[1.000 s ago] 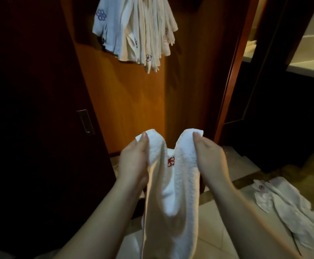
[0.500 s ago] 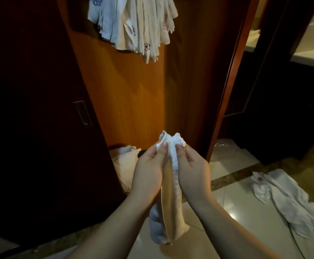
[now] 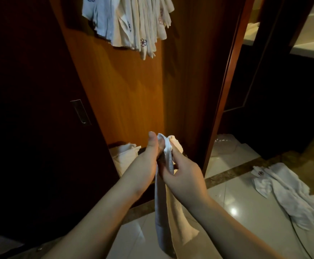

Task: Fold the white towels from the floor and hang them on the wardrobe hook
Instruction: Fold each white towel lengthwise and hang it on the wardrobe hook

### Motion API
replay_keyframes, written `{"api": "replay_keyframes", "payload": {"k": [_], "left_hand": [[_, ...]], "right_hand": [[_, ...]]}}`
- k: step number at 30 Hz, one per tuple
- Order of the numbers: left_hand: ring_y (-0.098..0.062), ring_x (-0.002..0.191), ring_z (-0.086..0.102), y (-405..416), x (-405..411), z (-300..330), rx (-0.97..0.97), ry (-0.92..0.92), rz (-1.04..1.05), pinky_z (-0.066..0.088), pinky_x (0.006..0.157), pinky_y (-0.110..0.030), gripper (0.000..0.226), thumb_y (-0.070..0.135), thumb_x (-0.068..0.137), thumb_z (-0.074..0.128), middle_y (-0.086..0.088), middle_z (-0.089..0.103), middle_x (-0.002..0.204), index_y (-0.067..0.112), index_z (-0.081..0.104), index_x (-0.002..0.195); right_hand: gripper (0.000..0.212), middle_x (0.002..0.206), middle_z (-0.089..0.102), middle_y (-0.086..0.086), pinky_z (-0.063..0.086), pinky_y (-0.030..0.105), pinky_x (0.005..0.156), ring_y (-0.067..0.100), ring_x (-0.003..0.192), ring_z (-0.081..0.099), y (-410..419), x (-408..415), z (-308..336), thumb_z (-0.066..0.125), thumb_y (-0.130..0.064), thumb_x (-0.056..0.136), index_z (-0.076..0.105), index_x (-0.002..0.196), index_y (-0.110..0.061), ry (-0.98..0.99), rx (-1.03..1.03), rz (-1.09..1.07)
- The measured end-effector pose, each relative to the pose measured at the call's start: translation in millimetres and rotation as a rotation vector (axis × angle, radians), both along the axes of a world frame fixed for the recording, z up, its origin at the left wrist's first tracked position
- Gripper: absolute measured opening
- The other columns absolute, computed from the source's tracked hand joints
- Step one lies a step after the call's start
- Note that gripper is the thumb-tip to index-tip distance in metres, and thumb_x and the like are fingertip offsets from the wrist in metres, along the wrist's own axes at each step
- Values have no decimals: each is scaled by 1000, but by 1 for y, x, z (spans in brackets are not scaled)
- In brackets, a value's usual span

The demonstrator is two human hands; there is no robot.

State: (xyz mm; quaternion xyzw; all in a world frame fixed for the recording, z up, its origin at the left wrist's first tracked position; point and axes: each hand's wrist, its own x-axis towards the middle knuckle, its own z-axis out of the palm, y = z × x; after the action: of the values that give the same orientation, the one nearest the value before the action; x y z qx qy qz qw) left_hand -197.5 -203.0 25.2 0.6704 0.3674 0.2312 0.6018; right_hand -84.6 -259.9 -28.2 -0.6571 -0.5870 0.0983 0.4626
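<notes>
Head view: one white towel (image 3: pixel 164 212), folded lengthwise into a narrow strip, is held up in front of the wardrobe, its top bunched at the hands and its length hanging down toward the tiled floor (image 3: pixel 246 221). The top of the strip is gripped by the left hand (image 3: pixel 148 161), thumb raised against the cloth; the fingers behind it are hidden. The strip just below is pinched by the right hand (image 3: pixel 182 176), its fingers curled narrowly round the fabric. Both hands are pressed close together with only the towel between them. Against the frame half a second ago, the right hand is found lower on the strip and the left thumb higher, and the folded corners are more tightly gathered; a second ago the two hands were held apart with the towel still open between them. Above, a bundle of hung towels (image 3: pixel 132 21) with embroidered flower marks is seen against the orange wooden wardrobe panel (image 3: pixel 126 94); the hook itself is covered by them. To the left, a dark sliding door (image 3: pixel 31 109) with a recessed metal handle (image 3: pixel 80 112) is recorded. Behind the hands, at the wardrobe base, a pale cloth bundle (image 3: pixel 124 156) is partly hidden by the left forearm. On the floor to the right, well apart, loose white towels (image 3: pixel 287 195) lie spread, one flower mark showing.
</notes>
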Motion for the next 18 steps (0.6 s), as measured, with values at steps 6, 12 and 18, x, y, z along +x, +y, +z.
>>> {"api": "replay_keyframes", "payload": {"k": [6, 12, 18], "left_hand": [[28, 86, 45, -11, -7, -5, 37, 22, 83, 35, 79, -19, 74, 80, 76, 12, 38, 52, 105, 48, 55, 127], [16, 118, 45, 11, -16, -43, 507, 70, 321, 40, 91, -8, 44, 43, 94, 67, 43, 47, 121, 37, 52, 135], [10, 103, 54, 30, -22, -55, 452, 116, 112, 40, 78, -5, 30, 62, 71, 68, 28, 60, 107, 59, 63, 100]], "right_hand": [[20, 72, 61, -14, 44, 11, 57, 1, 71, 63, 1, 3, -7, 54, -24, 103, 68, 118, -23, 126, 107, -104], [18, 87, 64, -7, 48, 24, 55, 10, 69, 62, -1, 21, 5, 45, -44, 103, 60, 93, -43, 198, 159, -27], [17, 91, 65, -25, 44, 9, 62, -2, 81, 63, -3, 41, 18, 45, -48, 103, 56, 97, -59, 166, 192, 26]]}}
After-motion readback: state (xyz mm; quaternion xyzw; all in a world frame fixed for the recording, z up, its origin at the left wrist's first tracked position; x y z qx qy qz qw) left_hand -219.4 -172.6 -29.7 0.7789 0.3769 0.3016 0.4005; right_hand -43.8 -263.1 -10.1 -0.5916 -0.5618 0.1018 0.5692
